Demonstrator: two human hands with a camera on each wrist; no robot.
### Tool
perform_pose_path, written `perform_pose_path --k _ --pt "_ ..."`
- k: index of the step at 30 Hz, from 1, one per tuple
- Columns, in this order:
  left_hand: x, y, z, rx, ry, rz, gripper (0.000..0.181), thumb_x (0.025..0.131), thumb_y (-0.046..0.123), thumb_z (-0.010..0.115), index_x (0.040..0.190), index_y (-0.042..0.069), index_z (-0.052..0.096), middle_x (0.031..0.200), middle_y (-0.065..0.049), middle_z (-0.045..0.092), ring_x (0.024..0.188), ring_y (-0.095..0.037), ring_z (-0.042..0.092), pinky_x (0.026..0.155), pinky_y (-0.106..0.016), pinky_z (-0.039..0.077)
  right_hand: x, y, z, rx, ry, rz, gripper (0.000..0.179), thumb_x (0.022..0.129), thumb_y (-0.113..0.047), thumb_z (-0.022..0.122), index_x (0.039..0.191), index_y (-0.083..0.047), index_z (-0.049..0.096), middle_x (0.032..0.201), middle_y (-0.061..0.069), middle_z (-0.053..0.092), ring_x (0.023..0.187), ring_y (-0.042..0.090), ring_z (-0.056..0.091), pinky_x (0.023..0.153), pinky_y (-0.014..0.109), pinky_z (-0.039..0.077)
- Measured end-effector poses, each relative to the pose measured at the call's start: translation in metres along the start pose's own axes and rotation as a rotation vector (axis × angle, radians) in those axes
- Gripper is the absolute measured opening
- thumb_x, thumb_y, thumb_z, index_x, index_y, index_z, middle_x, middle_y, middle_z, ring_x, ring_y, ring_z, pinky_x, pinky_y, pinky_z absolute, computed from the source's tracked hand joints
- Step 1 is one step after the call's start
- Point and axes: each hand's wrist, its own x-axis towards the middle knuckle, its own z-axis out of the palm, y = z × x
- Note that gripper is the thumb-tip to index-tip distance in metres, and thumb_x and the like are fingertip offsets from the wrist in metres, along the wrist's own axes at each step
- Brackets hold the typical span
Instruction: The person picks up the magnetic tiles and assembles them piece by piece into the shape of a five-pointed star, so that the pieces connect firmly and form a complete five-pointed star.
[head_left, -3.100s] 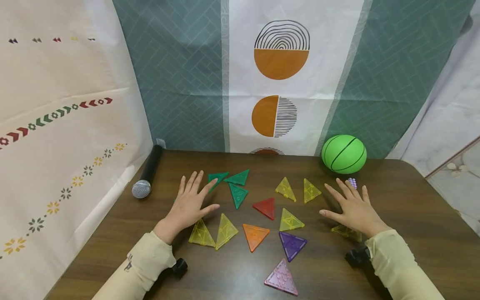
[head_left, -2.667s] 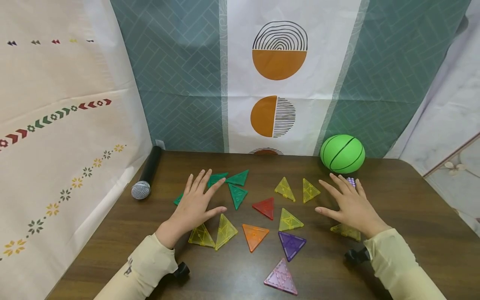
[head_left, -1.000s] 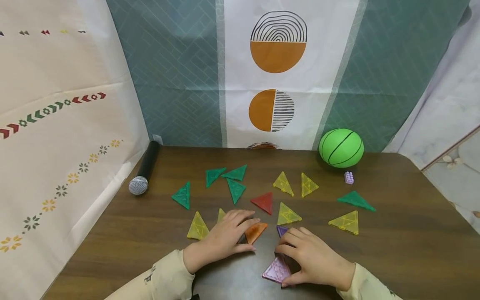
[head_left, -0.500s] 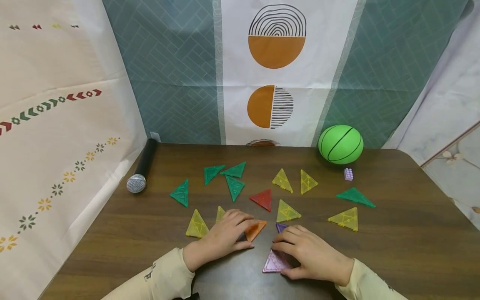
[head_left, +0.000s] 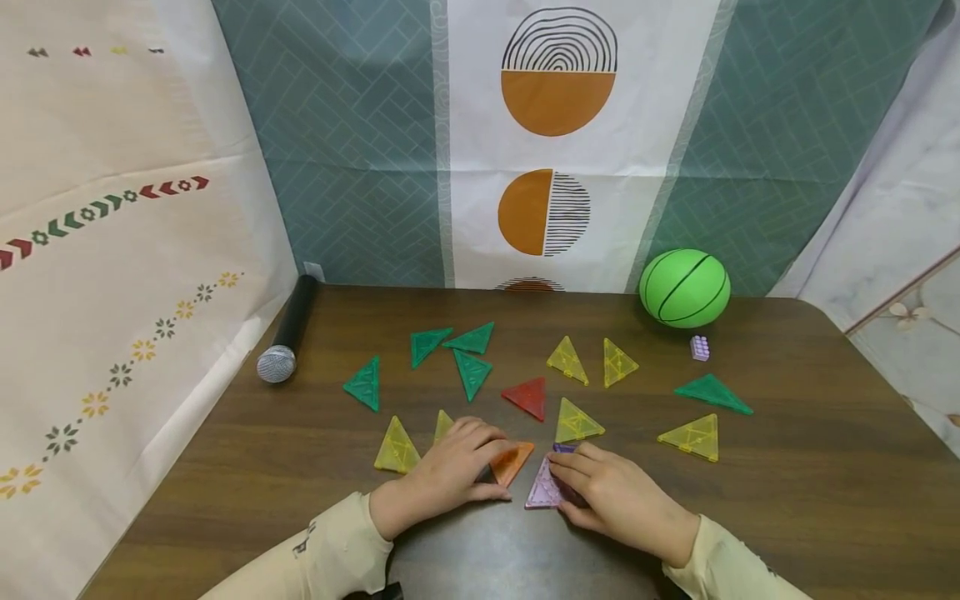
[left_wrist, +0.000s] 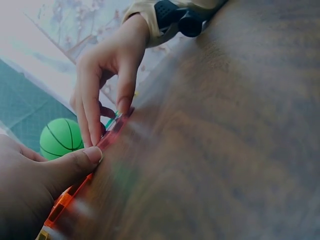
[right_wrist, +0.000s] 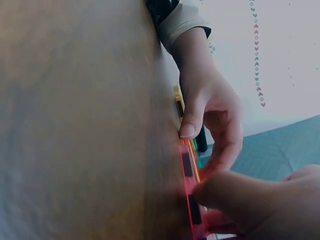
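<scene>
In the head view my left hand [head_left: 453,467] has its curled fingers and thumb about an orange triangular magnetic tile [head_left: 513,462], its left part hidden under the hand. My right hand [head_left: 618,500] pinches a pink triangular tile [head_left: 543,490] between thumb and fingers. That pink tile lies flat and just right of the orange one, with a narrow gap. Only the top edge of a purple tile [head_left: 564,447] shows beyond the right fingers. In the right wrist view the pink tile's edge [right_wrist: 187,165] has dark strips along it.
Yellow tiles [head_left: 576,422], green tiles [head_left: 471,373] and a red tile [head_left: 528,397] lie scattered beyond the hands. A microphone [head_left: 288,333] lies at the back left. A green ball [head_left: 685,287] and small purple brick [head_left: 700,348] are at the back right.
Both hands came down from spread above the table, the left onto the orange tile, the right onto the pink. Lately the right hand slid the pink tile away from me, turning it slightly.
</scene>
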Motion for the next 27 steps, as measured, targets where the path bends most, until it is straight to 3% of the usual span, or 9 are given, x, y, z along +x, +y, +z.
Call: perform_pose_path --k 9,15,21,27 --pt "0.001 0.000 0.003 0.004 0.030 0.032 0.055 0.077 0.052 0.073 0.116 0.014 0.065 0.108 0.002 0.064 0.102 -0.014 0.059 0.096 -0.033 0.046 0.000 -0.003 0.007 0.006 0.049 0.083 0.040 0.077 -0.033 0.078 0.110 -0.011 0.073 0.112 0.001 0.071 0.086 0.010 0.052 0.071 0.022 0.048" --pt "0.003 0.002 0.004 0.002 0.037 0.041 0.054 0.078 0.053 0.072 0.116 0.015 0.065 0.107 0.002 0.063 0.102 -0.015 0.059 0.095 -0.033 0.047 0.001 -0.009 0.012 -0.002 0.057 0.149 0.041 0.079 -0.039 0.076 0.112 -0.015 0.073 0.111 0.001 0.070 0.090 0.012 0.053 0.073 0.026 0.051" --pt "0.002 0.005 0.005 -0.001 0.028 0.023 0.054 0.080 0.052 0.071 0.118 0.015 0.065 0.109 0.002 0.063 0.103 -0.015 0.059 0.095 -0.033 0.048 0.001 -0.011 0.012 -0.012 0.009 0.190 0.043 0.081 -0.041 0.074 0.116 -0.016 0.071 0.121 0.007 0.063 0.097 0.017 0.057 0.076 0.031 0.055" --pt "0.002 0.007 0.004 -0.010 0.017 0.015 0.049 0.082 0.051 0.070 0.116 0.016 0.066 0.111 0.002 0.064 0.105 -0.015 0.059 0.096 -0.033 0.047 -0.002 -0.007 0.001 0.091 -0.042 0.243 0.048 0.081 -0.038 0.075 0.117 -0.007 0.068 0.119 0.005 0.064 0.102 0.015 0.057 0.081 0.030 0.055"
